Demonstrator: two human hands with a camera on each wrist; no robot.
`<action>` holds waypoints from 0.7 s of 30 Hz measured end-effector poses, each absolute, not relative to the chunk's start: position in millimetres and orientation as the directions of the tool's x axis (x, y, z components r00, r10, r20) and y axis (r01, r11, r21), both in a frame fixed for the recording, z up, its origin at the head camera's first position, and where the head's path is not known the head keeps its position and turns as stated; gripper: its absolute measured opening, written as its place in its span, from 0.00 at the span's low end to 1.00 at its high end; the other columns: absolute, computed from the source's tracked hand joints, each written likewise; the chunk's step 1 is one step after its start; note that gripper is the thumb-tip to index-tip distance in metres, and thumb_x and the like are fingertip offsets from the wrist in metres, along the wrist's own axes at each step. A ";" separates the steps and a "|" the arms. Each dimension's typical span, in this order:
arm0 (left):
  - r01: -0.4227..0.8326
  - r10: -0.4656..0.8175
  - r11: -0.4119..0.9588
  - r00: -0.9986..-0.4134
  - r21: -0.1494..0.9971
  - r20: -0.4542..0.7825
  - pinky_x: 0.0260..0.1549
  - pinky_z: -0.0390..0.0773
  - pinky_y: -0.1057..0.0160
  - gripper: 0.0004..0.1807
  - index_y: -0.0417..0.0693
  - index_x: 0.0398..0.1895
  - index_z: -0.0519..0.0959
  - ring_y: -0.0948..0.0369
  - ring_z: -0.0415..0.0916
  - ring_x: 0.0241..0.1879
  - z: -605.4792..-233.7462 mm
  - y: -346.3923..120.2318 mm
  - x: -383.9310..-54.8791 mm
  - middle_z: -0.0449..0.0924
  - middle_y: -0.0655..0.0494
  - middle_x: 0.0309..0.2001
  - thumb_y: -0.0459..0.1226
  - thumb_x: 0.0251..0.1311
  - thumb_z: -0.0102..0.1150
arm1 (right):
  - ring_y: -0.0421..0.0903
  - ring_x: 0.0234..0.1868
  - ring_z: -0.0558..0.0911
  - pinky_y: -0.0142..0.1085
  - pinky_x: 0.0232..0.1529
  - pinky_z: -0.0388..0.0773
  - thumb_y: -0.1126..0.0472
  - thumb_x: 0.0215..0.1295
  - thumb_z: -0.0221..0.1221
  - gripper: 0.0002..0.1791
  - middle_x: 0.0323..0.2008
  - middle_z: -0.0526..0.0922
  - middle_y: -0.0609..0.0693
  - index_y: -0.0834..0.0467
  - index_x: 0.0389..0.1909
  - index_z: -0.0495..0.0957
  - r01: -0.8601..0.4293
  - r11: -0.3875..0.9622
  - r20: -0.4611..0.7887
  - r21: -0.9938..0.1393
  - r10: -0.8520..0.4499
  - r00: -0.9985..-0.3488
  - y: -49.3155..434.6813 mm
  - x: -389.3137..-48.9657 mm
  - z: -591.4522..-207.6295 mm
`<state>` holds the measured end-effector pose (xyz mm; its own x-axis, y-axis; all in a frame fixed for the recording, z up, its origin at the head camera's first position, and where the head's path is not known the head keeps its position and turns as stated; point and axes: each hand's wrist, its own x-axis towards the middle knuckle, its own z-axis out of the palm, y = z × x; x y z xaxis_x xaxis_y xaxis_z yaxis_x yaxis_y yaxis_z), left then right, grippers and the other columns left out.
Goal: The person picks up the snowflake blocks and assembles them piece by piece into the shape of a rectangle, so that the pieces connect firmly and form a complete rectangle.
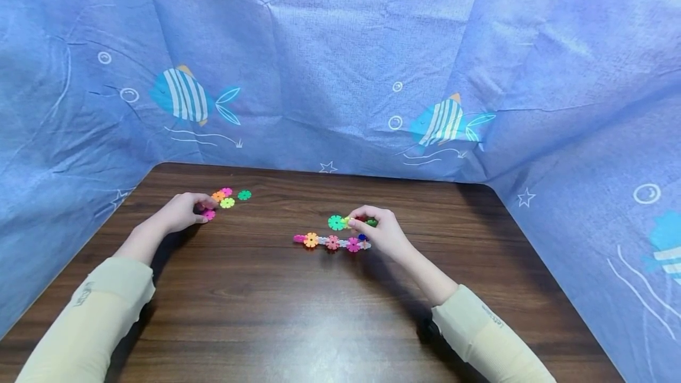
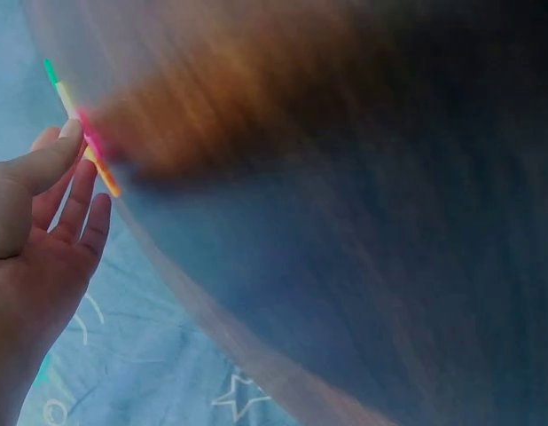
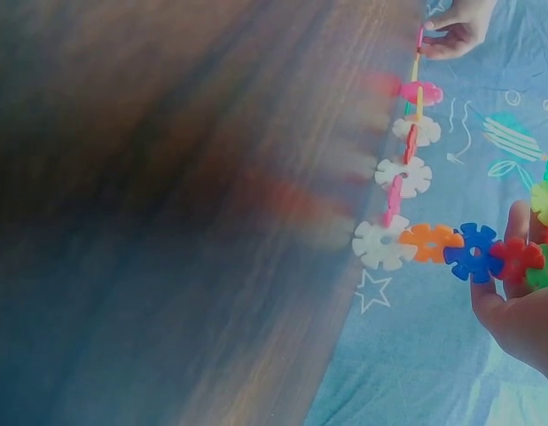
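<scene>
My left hand (image 1: 186, 210) is at the table's left side, thumb and fingertips pinching a pink snowflake disc (image 1: 209, 215). The left wrist view shows the thumb against the edge of the pink disc (image 2: 90, 135). Orange (image 1: 218, 196), yellow-green (image 1: 227, 203) and green (image 1: 244, 195) loose discs lie just beyond it. My right hand (image 1: 384, 233) pinches a chain of linked snowflake discs (image 1: 336, 223) near its green and yellow end. In the right wrist view, red (image 3: 520, 260), blue (image 3: 474, 253) and orange discs (image 3: 431, 242) run from the fingers to the row of white and pink discs (image 3: 403, 177).
The dark wooden table (image 1: 255, 306) spreads toward me, its back edge against a blue fish-print cloth (image 1: 330, 75) that also hangs at both sides. Another pink disc (image 1: 227, 191) lies at the back of the loose group.
</scene>
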<state>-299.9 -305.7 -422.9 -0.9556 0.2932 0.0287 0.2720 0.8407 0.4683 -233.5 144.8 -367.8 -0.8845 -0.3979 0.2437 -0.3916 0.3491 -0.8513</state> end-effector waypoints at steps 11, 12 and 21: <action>0.260 0.265 0.851 -0.963 0.456 0.054 0.37 0.71 0.55 0.09 0.41 0.34 0.81 0.54 0.72 0.35 -424.3 -308.9 -304.9 0.79 0.48 0.34 0.29 0.49 0.68 | 0.65 0.32 0.81 0.55 0.31 0.78 0.64 0.64 0.59 0.08 0.29 0.82 0.67 0.65 0.38 0.81 -0.386 0.355 0.238 -0.851 -0.394 -0.888 143.1 -233.4 -366.7; 0.253 0.259 0.851 -0.964 0.460 0.051 0.37 0.70 0.56 0.07 0.42 0.32 0.81 0.55 0.71 0.34 -423.6 -308.9 -304.8 0.79 0.49 0.32 0.29 0.49 0.67 | 0.65 0.32 0.81 0.55 0.30 0.78 0.64 0.64 0.59 0.07 0.29 0.83 0.65 0.64 0.38 0.81 -0.385 0.356 0.237 -0.851 -0.393 -0.888 143.0 -233.5 -366.6; 0.244 0.235 0.823 -0.968 0.513 0.083 0.32 0.70 0.62 0.04 0.42 0.29 0.80 0.61 0.70 0.28 -413.2 -293.0 -300.8 0.77 0.56 0.25 0.31 0.52 0.66 | 0.64 0.33 0.82 0.57 0.31 0.77 0.63 0.65 0.58 0.07 0.26 0.83 0.54 0.64 0.38 0.81 -0.368 0.366 0.220 -0.855 -0.388 -0.895 142.7 -233.9 -367.1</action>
